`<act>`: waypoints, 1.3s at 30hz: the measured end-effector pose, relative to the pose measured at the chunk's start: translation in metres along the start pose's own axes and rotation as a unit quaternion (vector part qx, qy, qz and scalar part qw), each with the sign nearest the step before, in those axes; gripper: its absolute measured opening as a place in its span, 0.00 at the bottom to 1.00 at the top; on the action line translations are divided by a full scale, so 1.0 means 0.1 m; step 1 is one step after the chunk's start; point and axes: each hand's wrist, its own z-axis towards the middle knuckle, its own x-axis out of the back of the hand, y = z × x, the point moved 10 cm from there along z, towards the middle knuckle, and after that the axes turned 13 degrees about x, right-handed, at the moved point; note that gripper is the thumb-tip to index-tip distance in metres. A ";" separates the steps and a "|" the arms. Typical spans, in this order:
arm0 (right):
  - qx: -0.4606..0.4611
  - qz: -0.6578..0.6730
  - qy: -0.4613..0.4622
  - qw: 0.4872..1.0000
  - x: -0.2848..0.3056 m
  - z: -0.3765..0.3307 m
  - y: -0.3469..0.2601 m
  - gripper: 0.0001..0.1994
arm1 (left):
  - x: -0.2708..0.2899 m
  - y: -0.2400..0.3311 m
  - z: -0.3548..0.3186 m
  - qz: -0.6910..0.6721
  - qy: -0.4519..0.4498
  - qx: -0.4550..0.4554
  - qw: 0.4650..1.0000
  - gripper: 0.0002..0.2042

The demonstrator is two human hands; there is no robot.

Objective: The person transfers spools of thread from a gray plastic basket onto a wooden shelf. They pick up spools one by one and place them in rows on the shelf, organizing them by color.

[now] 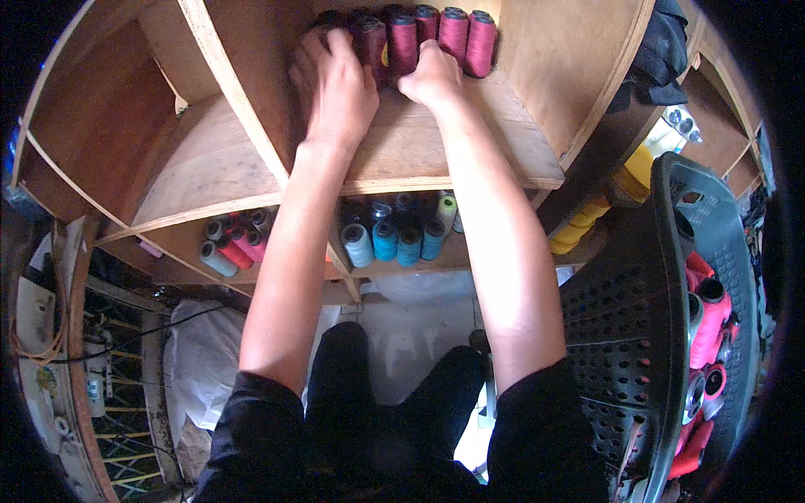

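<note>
A row of dark red and pink thread cones stands upright at the back of an upper wooden shelf compartment. My left hand is at the row's left end, fingers apart and bent, its thumb side beside a dark maroon cone. Close by on the right, my right hand has its fingers curled in against the front of the row, at a thread cone mostly hidden behind them. Two brighter pink cones stand just right of that hand. My fingertips are partly hidden among the cones.
Wooden dividers bound the compartment. Blue and grey cones and red ones fill the lower shelf. A dark perforated plastic basket holding pink cones stands close on my right. Yellow cones sit behind it.
</note>
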 end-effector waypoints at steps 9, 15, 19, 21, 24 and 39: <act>0.026 -0.001 0.049 0.998 -0.03 0.02 0.02 0.37 | -0.52 -0.23 -0.32 -0.039 -0.226 0.049 0.972 0.18; 0.016 -0.013 0.038 0.999 -0.01 0.04 0.04 0.35 | -0.49 -0.11 -0.26 -0.045 -0.199 0.035 0.978 0.31; 0.028 -0.006 0.046 0.999 -0.01 0.04 0.04 0.32 | -0.65 -0.18 -0.28 -0.045 -0.268 0.092 0.958 0.38; 0.035 0.003 0.048 0.998 -0.03 0.05 0.06 0.31 | -0.56 -0.13 -0.30 -0.016 -0.241 0.055 0.969 0.36; 0.039 0.011 0.052 0.998 -0.05 0.06 0.08 0.30 | -0.58 -0.20 -0.31 0.015 -0.254 0.094 0.962 0.30; 0.070 -0.127 -0.052 0.988 0.05 0.03 -0.15 0.23 | -0.73 -0.41 -0.23 -0.096 -0.169 0.117 0.974 0.31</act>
